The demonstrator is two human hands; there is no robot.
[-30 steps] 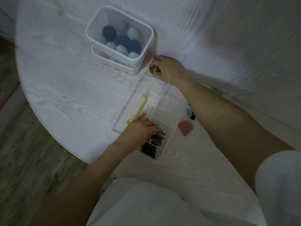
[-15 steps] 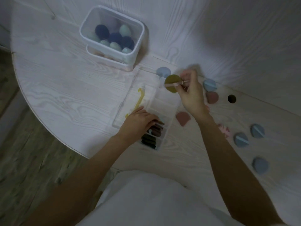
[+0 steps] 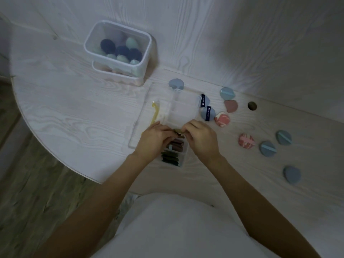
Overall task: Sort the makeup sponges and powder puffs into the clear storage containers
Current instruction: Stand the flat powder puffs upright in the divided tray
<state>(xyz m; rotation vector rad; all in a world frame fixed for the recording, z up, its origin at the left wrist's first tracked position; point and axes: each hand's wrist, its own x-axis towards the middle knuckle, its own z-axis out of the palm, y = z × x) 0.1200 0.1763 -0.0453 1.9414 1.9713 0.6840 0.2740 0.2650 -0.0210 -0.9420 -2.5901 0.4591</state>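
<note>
Sponges fill the tub (image 3: 119,51); both hands (image 3: 155,138) (image 3: 202,137) pinch an olive puff (image 3: 178,130) into the tray (image 3: 183,108) — ten-odd puffs (image 3: 246,140) wait.

My right hand (image 3: 202,139) brought the olive puff (image 3: 178,130) down from above the organizer to my left hand (image 3: 156,139); both pinch it now.
</note>
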